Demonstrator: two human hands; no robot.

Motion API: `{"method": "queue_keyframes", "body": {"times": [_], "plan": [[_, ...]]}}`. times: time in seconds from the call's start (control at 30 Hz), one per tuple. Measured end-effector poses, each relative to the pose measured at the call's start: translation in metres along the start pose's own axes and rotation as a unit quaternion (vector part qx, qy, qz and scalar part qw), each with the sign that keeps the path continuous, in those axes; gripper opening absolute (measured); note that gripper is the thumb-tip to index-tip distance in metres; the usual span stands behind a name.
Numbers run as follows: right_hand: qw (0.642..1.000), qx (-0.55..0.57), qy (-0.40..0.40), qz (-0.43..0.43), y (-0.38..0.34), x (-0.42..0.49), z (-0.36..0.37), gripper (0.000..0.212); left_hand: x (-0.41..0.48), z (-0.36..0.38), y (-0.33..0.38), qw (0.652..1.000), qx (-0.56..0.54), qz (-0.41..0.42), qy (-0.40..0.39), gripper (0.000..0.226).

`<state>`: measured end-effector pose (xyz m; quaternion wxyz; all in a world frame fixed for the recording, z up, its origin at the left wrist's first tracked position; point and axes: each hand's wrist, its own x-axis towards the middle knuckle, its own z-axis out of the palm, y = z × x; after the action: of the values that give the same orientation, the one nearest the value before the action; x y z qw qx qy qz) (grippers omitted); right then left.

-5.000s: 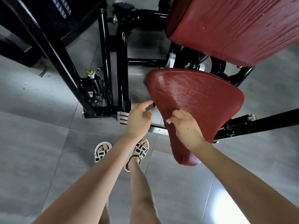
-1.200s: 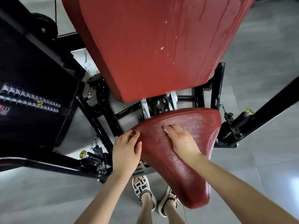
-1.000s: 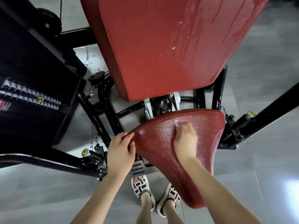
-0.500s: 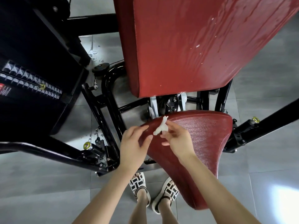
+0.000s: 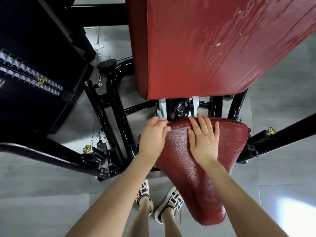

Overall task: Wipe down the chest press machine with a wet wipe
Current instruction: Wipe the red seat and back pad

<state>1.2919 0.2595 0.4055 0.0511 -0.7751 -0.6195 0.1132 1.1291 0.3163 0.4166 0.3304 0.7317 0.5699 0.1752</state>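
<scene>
Nothing on the chest press machine (image 5: 116, 103) can be read: no lettering, brand or number. At nine o'clock its black weight stack (image 5: 56, 53) carries a slanting band of pale triangular marks (image 5: 30, 77), too blurred to tell as figures. A pale scrap at the far left edge is cut off and illegible.

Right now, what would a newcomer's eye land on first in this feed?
The big red back pad fills the upper middle and right, streaked with wet runs. Below it, the red seat pad glistens at centre, with the right hand spread flat on its rear part and the left hand gripping its rear left corner. No wipe shows.
</scene>
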Motion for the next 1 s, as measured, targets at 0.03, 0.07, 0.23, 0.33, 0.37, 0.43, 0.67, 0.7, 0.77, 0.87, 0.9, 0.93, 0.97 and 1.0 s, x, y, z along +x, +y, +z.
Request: {"method": "queue_keyframes", "body": {"times": [0.03, 0.07, 0.23, 0.33, 0.37, 0.43, 0.67, 0.7, 0.77, 0.87, 0.9, 0.93, 0.97, 1.0], "plan": [[1.000, -0.009, 0.003, -0.002, 0.000, -0.001, 0.001, 0.046, 0.001, -0.003, -0.007, 0.998, -0.043, -0.053, 0.017, 0.017], [1.000, -0.018, 0.004, -0.003, 0.000, -0.001, 0.001, 0.047, 0.003, -0.007, -0.011, 0.988, -0.101, -0.111, 0.032, 0.019], [0.999, -0.034, -0.004, 0.002, -0.002, -0.001, 0.001, 0.048, 0.000, -0.004, -0.022, 0.989, -0.081, -0.101, -0.065, 0.036], [0.999, -0.038, -0.004, -0.001, -0.002, 0.000, 0.001, 0.049, -0.003, -0.008, -0.030, 0.992, -0.001, -0.082, -0.098, 0.039], [0.999, -0.039, -0.003, -0.001, -0.002, 0.000, 0.001, 0.049, -0.003, -0.010, -0.033, 0.994, 0.016, -0.065, -0.091, 0.038], [0.999, -0.041, 0.000, -0.002, -0.003, 0.000, 0.002, 0.050, -0.002, -0.015, -0.038, 0.997, 0.019, -0.033, -0.059, 0.033], [0.999, -0.049, 0.011, -0.002, -0.003, -0.001, 0.002, 0.050, 0.006, -0.019, -0.030, 0.998, -0.055, 0.014, -0.029, 0.014], [0.999, -0.052, 0.014, -0.002, -0.004, -0.001, 0.003, 0.049, 0.008, -0.017, -0.026, 0.998, -0.050, 0.026, -0.019, 0.013], [0.998, -0.056, 0.019, -0.001, -0.005, -0.001, 0.003, 0.049, 0.017, -0.011, -0.013, 0.997, -0.062, 0.036, -0.016, 0.015], [0.998, -0.056, 0.023, 0.001, -0.005, -0.001, 0.003, 0.049, 0.042, -0.002, 0.000, 0.991, -0.104, 0.020, -0.083, 0.017], [0.998, -0.056, 0.024, 0.001, -0.004, -0.001, 0.002, 0.049, 0.050, 0.000, -0.001, 0.987, -0.112, 0.017, -0.112, 0.018], [0.998, -0.057, 0.024, -0.001, -0.004, -0.001, 0.003, 0.049, 0.057, 0.000, -0.007, 0.983, -0.115, 0.010, -0.141, 0.018], [0.998, -0.058, 0.025, -0.005, -0.003, -0.001, 0.003, 0.049, 0.061, -0.002, -0.016, 0.979, -0.115, -0.004, -0.167, 0.020], [0.998, -0.060, 0.026, -0.007, -0.003, -0.001, 0.003, 0.048, 0.061, -0.006, -0.028, 0.975, -0.116, -0.023, -0.186, 0.021]]}}
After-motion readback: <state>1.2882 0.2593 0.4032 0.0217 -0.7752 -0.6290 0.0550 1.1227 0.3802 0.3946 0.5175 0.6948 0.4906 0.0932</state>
